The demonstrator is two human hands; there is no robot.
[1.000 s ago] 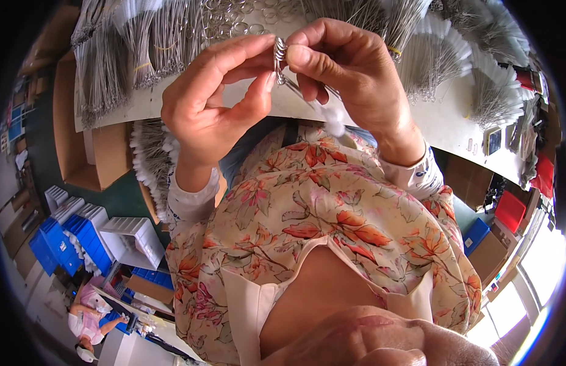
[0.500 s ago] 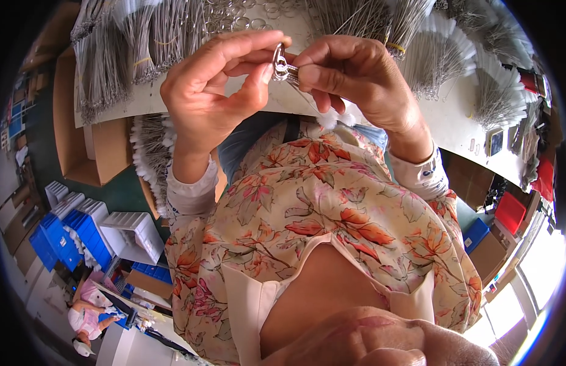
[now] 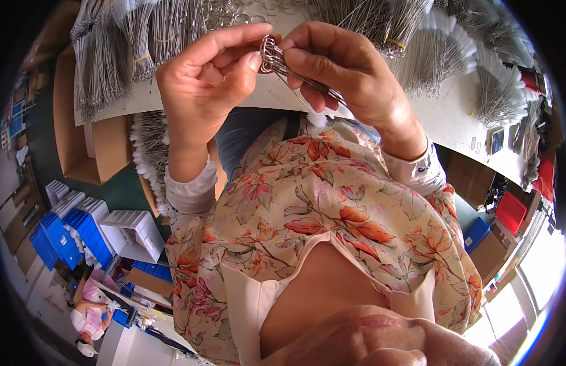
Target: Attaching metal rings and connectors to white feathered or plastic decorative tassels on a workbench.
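Observation:
A small bundle of thin wire brushes [image 3: 325, 87] is pinched between the thumb and fingers of my right hand [image 3: 344, 67]. Their looped ends point left, and a white bristle tip [image 3: 318, 118] hangs below. My left hand [image 3: 204, 85] curls in from the other side, thumb and index fingertip at a metal ring [image 3: 266, 47] by the loops. How many loops sit on the ring is too small to tell. Both hands are raised over the table's near edge.
Bundles of wire brushes [image 3: 100, 67] cover the white table [image 3: 258, 97] at left and more brushes [image 3: 438, 55] at right. Loose metal rings [image 3: 234, 18] lie at the back. A cardboard box [image 3: 109, 146] and plastic bins [image 3: 133, 235] stand left; another person [image 3: 91, 317] sits farther off.
Both hands have shifted slightly left and up with the ring. The right hand has turned, so the wire stems now show slanting down below its fingers.

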